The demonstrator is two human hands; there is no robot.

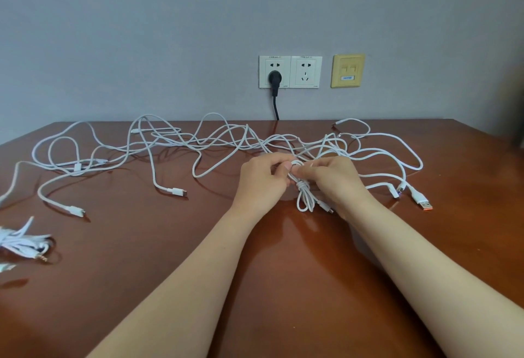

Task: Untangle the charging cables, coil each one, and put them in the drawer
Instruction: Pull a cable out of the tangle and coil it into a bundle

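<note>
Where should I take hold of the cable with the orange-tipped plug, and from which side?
Probably pinch the white plug body behind its orange tip, coming from above and the right: it lies flat on the table, another plug close on its left.

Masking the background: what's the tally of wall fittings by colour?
White sockets: 2
Yellow plate: 1
Black plug: 1
Total: 4

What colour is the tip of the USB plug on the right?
Orange, on the white USB plug; clearest in the head view.
</note>
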